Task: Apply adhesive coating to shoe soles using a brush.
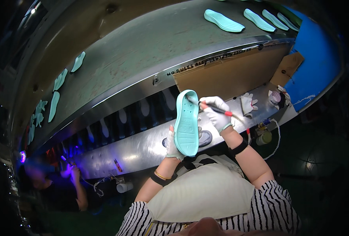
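Observation:
A mint-green shoe sole (186,129) stands on end in front of me, tilted, its textured face with small holes toward me. My left hand (173,146), in a white glove with bare fingertips, grips its lower left side; some of the fingers are hidden behind it. My right hand (217,113), gloved the same way, is closed around a brush (221,110) with a black and red handle. A red-and-white hose (243,122) trails from the handle. The bristles are at the sole's upper end, over the holes; touching looks likely but is partly blurred.
Behind a metal ledge (139,155) runs a green conveyor belt (143,47) carrying several mint soles (224,21). A cardboard sheet (233,74) leans below the belt. On the right lie a spare white glove (248,104) and a hanging pot (264,137). Another person (60,188) works at left.

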Tool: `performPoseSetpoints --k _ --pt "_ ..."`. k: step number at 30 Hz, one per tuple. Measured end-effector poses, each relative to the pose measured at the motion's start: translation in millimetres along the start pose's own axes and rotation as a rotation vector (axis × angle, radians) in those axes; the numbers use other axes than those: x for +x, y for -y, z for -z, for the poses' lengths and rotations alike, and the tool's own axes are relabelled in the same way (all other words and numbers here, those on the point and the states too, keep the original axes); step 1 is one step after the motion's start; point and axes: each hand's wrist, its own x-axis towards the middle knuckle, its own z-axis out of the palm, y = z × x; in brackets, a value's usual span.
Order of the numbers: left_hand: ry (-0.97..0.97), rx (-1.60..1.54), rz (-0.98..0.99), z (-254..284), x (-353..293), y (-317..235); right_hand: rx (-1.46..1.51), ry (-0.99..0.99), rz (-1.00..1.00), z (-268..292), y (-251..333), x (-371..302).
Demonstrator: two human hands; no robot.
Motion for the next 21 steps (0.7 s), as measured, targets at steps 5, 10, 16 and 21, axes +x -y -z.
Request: performPoseSetpoints --k 5,10,16,21 --pt "0.169 0.099 -0.022 9.8 6.1 -16.0 -0.206 0.395 0.003 6.0 24.1 -30.3" --pt "-0.021 0.221 0.004 7.5 3.0 -18.5 -0.335 0.258 0.269 21.0 26.7 -8.4" --pt "-0.025 0.321 -0.059 14.5 8.1 -27.7 -0.516 0.639 0.303 30.3 46.8 -11.8" --pt "-0.036 0.380 -0.100 9.7 10.5 -33.0 -0.437 0.632 0.270 20.1 60.9 -16.3"
